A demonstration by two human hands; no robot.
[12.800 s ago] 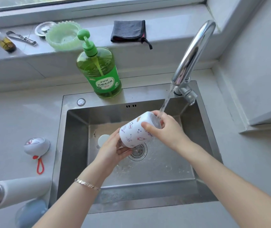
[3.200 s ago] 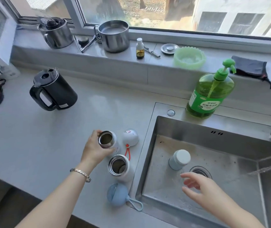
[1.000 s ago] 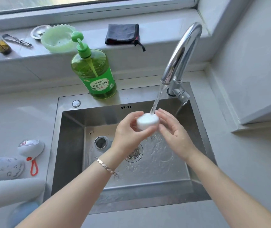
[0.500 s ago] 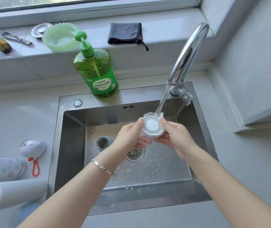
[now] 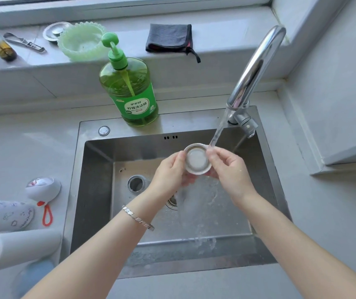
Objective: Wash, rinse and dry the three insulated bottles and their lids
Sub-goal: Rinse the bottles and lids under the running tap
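Rinse in hand: left hand (image 5: 168, 172) and right hand (image 5: 230, 171) both pinch the lid (image 5: 197, 159), hollow upward, its right rim under the stream (image 5: 219, 131) — recommend centring it, rotating, then tipping out.

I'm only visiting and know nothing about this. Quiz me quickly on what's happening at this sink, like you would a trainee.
1. True or false: water is running from the tap.
2. What do the left hand and right hand hold together? A) a sponge B) a lid C) a spoon
3. Short answer: what colour is the soap bottle behind the sink?

Key: 1 true; 2 B; 3 green.
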